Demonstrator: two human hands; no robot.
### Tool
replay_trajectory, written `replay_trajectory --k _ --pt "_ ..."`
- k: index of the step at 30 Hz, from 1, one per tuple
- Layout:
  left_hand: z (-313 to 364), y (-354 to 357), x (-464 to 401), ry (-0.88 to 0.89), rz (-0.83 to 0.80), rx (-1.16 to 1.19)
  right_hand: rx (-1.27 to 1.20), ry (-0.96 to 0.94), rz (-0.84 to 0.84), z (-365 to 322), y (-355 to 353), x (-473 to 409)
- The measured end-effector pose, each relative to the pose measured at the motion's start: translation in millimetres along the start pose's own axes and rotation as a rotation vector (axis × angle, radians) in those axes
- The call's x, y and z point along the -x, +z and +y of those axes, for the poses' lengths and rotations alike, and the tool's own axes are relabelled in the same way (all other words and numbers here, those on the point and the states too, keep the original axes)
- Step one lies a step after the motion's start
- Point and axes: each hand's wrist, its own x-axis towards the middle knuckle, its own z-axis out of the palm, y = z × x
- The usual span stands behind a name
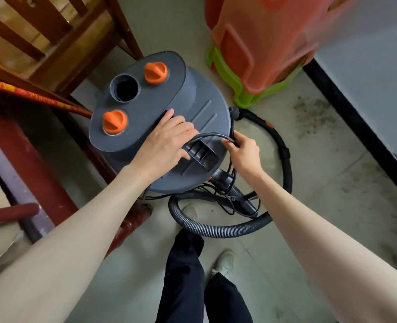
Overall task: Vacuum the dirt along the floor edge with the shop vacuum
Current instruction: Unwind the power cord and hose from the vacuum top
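Leftmost, we see dark red wooden furniture (41, 164) and the slatted back of a brown wooden chair (60, 36) standing beside the shop vacuum (160, 101), whose grey lid fills the middle of the view. On that lid sit two orange knobs (114, 121), one nearer us and one farther, with an open round port (125, 88) between them. Our left hand (167, 141) lies on the lid with its fingers curled around the black carry handle (198, 152). Just to its right, our right hand (244, 150) pinches a loop of thin black power cord (210, 135) that arches over the handle. Below the vacuum, the ribbed grey hose (216, 227) coils on the floor around a tangle of cord, curving up the right side toward the machine. Our dark trouser legs and pale shoes (225, 262) stand under it. Farther right, stacked orange and green plastic stools (262, 54) stand near the wall, and scattered dirt (314, 115) lies along the black baseboard (355, 127).
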Motion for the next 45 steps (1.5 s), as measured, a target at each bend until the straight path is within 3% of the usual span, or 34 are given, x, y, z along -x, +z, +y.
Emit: replay_trajectory --k 13,22,45 --pt "106.5 45.8 25.7 0.019 0.091 -0.107 -0.012 -0.05 0.028 84.6 -51.8 55.6" --pt "187.4 75.0 59.6 -0.054 0.11 0.024 -0.027 -0.03 0.001 140.4 -87.0 108.6" --pt "288.8 89.7 189.2 -0.072 0.039 -0.026 -0.014 0.005 0.053 231.7 -62.2 254.9"
